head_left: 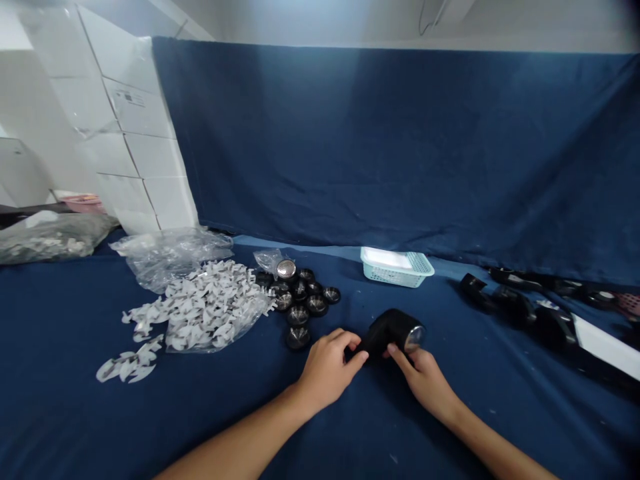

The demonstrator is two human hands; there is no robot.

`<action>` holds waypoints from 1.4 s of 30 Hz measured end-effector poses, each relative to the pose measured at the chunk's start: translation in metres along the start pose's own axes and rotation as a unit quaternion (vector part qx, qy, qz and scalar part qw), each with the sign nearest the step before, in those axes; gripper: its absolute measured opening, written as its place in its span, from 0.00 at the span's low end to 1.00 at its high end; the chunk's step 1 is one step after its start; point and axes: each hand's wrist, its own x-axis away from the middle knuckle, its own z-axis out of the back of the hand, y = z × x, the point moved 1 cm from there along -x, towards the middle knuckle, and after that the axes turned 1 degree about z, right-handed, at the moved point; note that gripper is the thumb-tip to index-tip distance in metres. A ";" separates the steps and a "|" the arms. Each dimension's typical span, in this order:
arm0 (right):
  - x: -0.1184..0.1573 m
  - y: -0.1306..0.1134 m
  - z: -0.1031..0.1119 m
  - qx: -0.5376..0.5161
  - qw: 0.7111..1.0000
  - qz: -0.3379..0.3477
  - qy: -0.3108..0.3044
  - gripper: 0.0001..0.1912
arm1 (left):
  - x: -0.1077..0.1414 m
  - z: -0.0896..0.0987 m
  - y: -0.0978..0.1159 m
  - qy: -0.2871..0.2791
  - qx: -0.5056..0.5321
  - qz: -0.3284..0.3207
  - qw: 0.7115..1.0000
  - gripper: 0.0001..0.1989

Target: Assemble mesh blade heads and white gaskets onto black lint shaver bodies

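Note:
A black curved device (387,331) with a shiny round end facing right is held between my two hands, low over the blue cloth. My left hand (331,367) grips its left end, with the thumb and fingers around it. At the device's right part, just below the shiny end, my right hand (423,379) holds it with thumb and fingers. Several round black caps (298,315) lie left of the device, with a perforated metal disc (286,269) behind them.
Grey-white plastic pieces (210,303) are heaped on the left by clear bags (170,253). A light green basket (395,275) stands at the back. Several black parts (520,310) lie on the right. White boxes (150,157) are stacked at the back left, beside a blue curtain (380,147).

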 end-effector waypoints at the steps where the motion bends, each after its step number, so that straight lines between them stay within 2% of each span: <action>1: 0.001 0.002 0.000 -0.003 1.000 0.001 0.006 0.17 | 0.000 0.000 0.000 -0.002 -0.004 -0.001 1.000 0.04; 5: 0.003 0.006 0.001 -0.033 0.999 0.028 -0.003 0.13 | 0.002 -0.001 0.001 -0.018 -0.023 -0.013 0.999 0.07; 13: 0.005 -0.012 0.002 -0.083 0.996 0.031 -0.028 0.15 | 0.003 -0.001 0.001 -0.029 -0.022 -0.019 0.999 0.09; 21: 0.006 -0.009 -0.002 -0.102 0.995 0.013 -0.004 0.19 | 0.001 0.005 0.004 -0.026 0.046 -0.030 0.998 0.28; 23: 0.008 -0.007 -0.002 -0.106 0.994 0.011 -0.008 0.19 | 0.003 0.005 0.005 -0.054 0.076 -0.038 0.995 0.38; 25: 0.010 -0.007 -0.002 -0.110 0.994 0.016 -0.021 0.18 | 0.006 0.004 0.008 -0.092 0.078 -0.051 0.991 0.42; 26: 0.011 -0.007 -0.002 -0.111 0.993 0.020 -0.027 0.18 | 0.006 0.004 0.009 -0.104 0.069 -0.059 0.990 0.42; 28: 0.012 -0.007 -0.001 -0.118 0.992 0.025 -0.032 0.17 | 0.008 0.002 0.012 -0.106 0.054 -0.073 0.990 0.33; 31: 0.010 -0.010 0.001 -0.143 0.989 0.017 -0.028 0.13 | 0.007 0.002 0.013 -0.081 0.056 -0.064 0.993 0.18; 33: 0.008 -0.013 0.002 -0.172 0.985 0.004 -0.021 0.12 | 0.006 0.003 0.013 -0.067 0.056 -0.053 0.995 0.13; 37: 0.004 -0.020 0.003 -0.263 0.964 -0.050 0.008 0.13 | 0.005 0.006 0.010 -0.017 0.055 -0.054 0.997 0.17; 40: 0.002 -0.016 0.003 -0.343 0.932 -0.116 0.017 0.11 | 0.006 0.006 0.009 0.016 0.037 -0.070 0.997 0.22; 42: 0.002 -0.010 0.004 -0.387 0.908 -0.157 0.021 0.11 | 0.006 0.005 0.007 0.017 0.019 -0.071 0.997 0.24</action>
